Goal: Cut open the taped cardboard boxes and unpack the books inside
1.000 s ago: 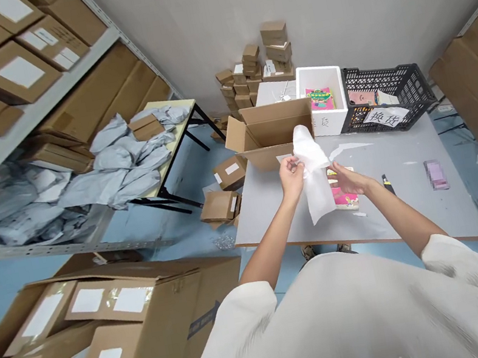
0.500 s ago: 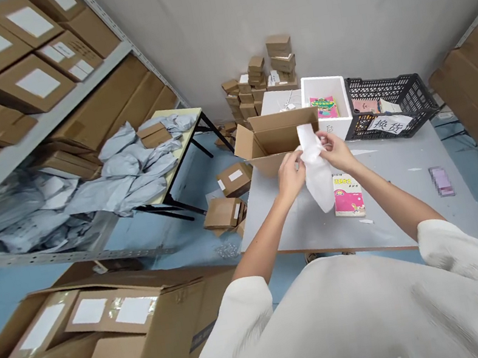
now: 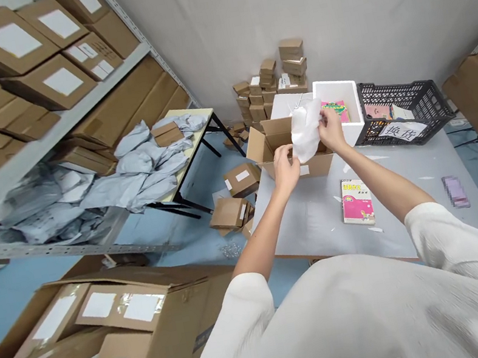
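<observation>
Between my hands a thin white sheet (image 3: 305, 130), perhaps packing foam or a plastic bag, is held up over an open cardboard box (image 3: 281, 139). My left hand (image 3: 286, 169) pinches its lower left edge. At its right edge, my right hand (image 3: 331, 129) grips it with closed fingers. The sheet and my hands hide part of the box's inside. A pink and yellow book (image 3: 357, 202) lies flat on the grey table (image 3: 310, 216), nearer to me than the box.
Behind my right hand stand a white foam box (image 3: 352, 98) holding books and a black plastic crate (image 3: 431, 102) with a paper sign. A blurred purple item (image 3: 456, 192) lies at the table's right. Grey parcels (image 3: 129, 183) and a shelf of cartons (image 3: 59, 81) are on the left.
Both hands have moved the white sheet up and away from me, so it now hangs spread over the box. The view has shifted slightly, and the book is more fully visible.
</observation>
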Demonstrator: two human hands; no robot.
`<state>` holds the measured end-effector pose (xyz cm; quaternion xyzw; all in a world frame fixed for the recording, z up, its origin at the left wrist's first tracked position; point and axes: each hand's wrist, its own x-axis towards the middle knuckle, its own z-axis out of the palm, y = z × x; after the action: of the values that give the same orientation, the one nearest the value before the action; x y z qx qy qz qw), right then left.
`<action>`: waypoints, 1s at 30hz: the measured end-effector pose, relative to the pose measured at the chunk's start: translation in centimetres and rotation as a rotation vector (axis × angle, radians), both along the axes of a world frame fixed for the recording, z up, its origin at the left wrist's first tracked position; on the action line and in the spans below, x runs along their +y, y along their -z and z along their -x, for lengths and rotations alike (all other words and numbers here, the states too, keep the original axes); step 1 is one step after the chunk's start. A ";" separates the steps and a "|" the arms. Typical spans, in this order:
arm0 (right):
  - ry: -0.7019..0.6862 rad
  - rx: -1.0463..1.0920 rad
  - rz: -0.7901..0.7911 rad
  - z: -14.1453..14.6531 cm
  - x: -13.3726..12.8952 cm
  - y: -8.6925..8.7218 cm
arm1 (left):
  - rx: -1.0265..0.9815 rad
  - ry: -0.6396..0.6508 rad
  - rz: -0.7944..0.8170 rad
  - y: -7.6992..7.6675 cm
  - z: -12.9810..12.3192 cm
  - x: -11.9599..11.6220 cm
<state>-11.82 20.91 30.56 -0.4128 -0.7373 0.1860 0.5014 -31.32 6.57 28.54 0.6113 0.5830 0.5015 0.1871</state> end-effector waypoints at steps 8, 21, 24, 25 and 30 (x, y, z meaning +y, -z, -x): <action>-0.026 -0.897 0.134 0.5 -1.3 2.3 | 0.228 0.001 0.132 -0.4 -0.7 -0.3; -0.208 -0.630 0.093 -3.9 -2.9 2.9 | 0.361 0.089 0.100 -0.5 -4.0 -0.7; -0.192 -0.583 0.070 -7.0 -4.4 3.1 | 0.355 0.173 0.077 0.0 -6.2 -0.8; -0.177 -0.574 0.075 -8.3 -5.0 3.2 | 0.352 0.202 0.076 0.3 -7.1 -0.8; -0.059 -0.561 0.179 -15.3 -8.1 5.7 | 0.328 0.356 0.133 3.3 -12.6 -1.8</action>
<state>3.53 12.83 24.82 -0.4692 -0.8394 0.1431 0.2340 -18.75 4.80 25.22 0.7638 0.5204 0.3152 0.2153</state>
